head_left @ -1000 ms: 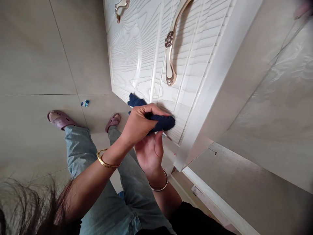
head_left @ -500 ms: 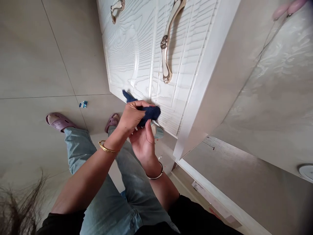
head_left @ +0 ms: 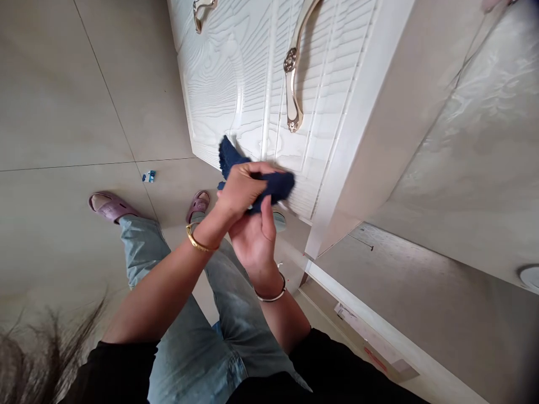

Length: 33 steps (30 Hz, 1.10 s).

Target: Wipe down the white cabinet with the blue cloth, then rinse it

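Note:
A dark blue fuzzy cloth (head_left: 280, 186) is bunched between my two hands, in front of the white cabinet door. My left hand (head_left: 241, 193), back upward and with a gold bracelet on its wrist, closes over the cloth from above. Palm up beneath it is my right hand (head_left: 251, 244), its thumb raised against the cloth and its fingers hidden under the cloth and left hand. One end of the cloth sticks out past the left knuckles; the other end hangs beyond the right thumb. A small pale bit shows between the hands, too small to name.
The white wood-grain cabinet door (head_left: 219, 84) has a gold and white handle (head_left: 291, 84). A rounded greenish-grey thing (head_left: 279, 221) is partly hidden behind my right hand. On the tiled floor lies a small blue and white packet (head_left: 149, 176). A pale ledge (head_left: 455, 151) extends at the right.
Both hands have shifted slightly right and up with the cloth. More of the cloth now shows beyond the left knuckles. The view has shifted a little too.

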Tool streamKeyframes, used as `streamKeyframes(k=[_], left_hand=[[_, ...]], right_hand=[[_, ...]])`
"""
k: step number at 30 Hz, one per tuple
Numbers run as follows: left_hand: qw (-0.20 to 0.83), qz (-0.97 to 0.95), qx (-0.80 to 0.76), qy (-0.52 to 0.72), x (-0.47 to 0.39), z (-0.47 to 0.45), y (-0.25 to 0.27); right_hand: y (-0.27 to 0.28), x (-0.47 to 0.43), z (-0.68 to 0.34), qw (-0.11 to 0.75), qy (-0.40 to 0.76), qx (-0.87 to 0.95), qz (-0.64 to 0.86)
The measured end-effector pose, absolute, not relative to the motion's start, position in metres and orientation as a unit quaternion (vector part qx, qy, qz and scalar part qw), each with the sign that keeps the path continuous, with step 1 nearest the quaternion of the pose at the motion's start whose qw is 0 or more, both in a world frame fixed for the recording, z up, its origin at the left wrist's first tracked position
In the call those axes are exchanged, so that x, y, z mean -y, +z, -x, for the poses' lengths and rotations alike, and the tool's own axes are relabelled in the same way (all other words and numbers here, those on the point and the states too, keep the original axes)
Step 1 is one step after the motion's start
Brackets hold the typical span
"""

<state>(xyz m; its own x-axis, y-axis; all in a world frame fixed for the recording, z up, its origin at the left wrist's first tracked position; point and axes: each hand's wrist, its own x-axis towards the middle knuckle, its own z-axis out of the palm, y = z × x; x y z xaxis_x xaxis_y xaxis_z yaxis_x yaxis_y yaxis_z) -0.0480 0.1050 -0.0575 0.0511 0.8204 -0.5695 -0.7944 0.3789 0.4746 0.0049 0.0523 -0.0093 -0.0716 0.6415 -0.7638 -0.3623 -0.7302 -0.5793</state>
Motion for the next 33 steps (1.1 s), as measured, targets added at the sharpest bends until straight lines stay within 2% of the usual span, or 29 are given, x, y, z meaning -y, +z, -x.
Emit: streamKeyframes(k=[3,7,11,16,20,25,30,33], left_hand=[[0.712,-0.001,-0.422,0.562,-0.103,0.046,-0.068],[0.730,-0.034,-0.396,0.556,-0.102,0.044,-0.068],[0.714,0.016,-0.420,0.559,-0.103,0.046,-0.066],[0.720,-0.003,-0.396,0.570,-0.105,0.045,-0.060],[0.712,0.012,-0.419,0.563,-0.105,0.046,-0.063],[0.709,-0.047,-0.417,0.567,-0.101,0.047,-0.057],[0.707,-0.028,-0.440,0.553,-0.090,0.046,-0.063],[0.714,-0.037,-0.441,0.543,-0.086,0.044,-0.061]], right_hand=[[-0.013,-0.051,-0.005,0.332,0.733,0.103,0.585],[-0.014,-0.052,-0.008,0.355,0.721,0.136,0.579],[-0.018,-0.054,-0.011,0.321,0.748,0.112,0.570],[-0.019,-0.057,-0.012,0.341,0.733,0.132,0.573],[-0.021,-0.058,-0.013,0.317,0.756,0.115,0.561],[-0.018,-0.056,-0.014,0.340,0.747,0.133,0.556],[-0.022,-0.051,-0.018,0.306,0.786,0.102,0.528],[-0.022,-0.046,-0.020,0.331,0.767,0.105,0.540]])
